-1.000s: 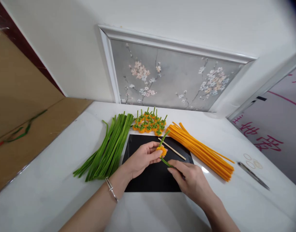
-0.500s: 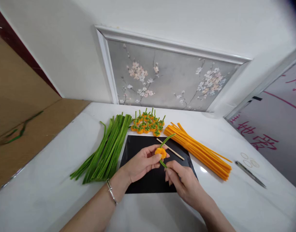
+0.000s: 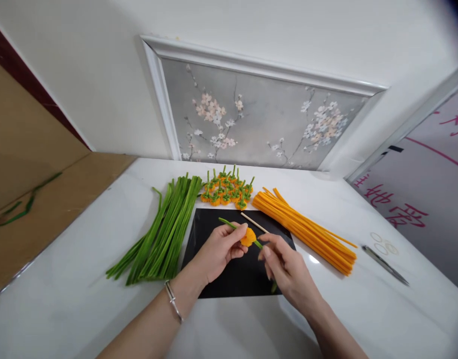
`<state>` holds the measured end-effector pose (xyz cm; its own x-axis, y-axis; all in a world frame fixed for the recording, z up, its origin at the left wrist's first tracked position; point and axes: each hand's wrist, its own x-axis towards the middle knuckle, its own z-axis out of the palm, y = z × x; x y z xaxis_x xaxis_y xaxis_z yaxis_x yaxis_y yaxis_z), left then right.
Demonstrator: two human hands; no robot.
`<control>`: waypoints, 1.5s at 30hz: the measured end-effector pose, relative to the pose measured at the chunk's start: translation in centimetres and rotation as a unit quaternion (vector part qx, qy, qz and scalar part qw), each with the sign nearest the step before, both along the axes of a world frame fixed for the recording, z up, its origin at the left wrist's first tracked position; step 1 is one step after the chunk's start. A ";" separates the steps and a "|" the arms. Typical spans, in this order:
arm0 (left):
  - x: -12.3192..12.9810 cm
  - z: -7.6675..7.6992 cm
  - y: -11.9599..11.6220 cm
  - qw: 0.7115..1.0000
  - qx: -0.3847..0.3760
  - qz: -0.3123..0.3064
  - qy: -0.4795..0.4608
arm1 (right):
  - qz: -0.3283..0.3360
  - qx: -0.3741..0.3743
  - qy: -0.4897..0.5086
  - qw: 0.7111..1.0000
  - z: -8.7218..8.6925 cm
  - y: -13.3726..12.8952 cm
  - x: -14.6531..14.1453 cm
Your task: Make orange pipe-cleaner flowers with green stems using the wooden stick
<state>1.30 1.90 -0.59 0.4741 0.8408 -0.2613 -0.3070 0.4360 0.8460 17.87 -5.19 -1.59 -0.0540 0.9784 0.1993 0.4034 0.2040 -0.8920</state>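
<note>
Between the fingertips of my left hand (image 3: 223, 247) is a small orange pipe-cleaner flower (image 3: 248, 237), held above the black mat (image 3: 225, 286). A green pipe cleaner (image 3: 227, 223) passes by the flower, one end sticking out up and left over my left fingers. My right hand (image 3: 283, 262) pinches the green length on the flower's right side, and a further bit of green shows below that palm. Part of a thin wooden stick (image 3: 253, 221) lies on the mat behind my right fingers.
Green pipe cleaners (image 3: 165, 234) lie bundled at the left, orange ones (image 3: 307, 232) at the right. Several finished orange pieces with green stems (image 3: 227, 187) stand behind the mat. Tweezers (image 3: 386, 266) and clear rings (image 3: 382, 244) lie far right. A cardboard box (image 3: 38, 199) borders the left.
The flower has turned in my left fingers, so its green end now points up and left instead of up and right. My right hand has risen slightly, still pinching the green pipe cleaner.
</note>
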 end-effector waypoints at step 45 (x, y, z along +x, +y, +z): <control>1.9 1.5 -1.9 0.994 0.052 0.085 0.046 | -0.111 0.253 -0.254 0.927 -0.3 0.6 -0.1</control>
<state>3.20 -0.05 0.95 0.3018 0.9310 -0.2053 -0.2877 0.2943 0.9114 17.76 -4.56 -1.86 -0.0755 0.7646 0.6400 0.8267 0.4069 -0.3886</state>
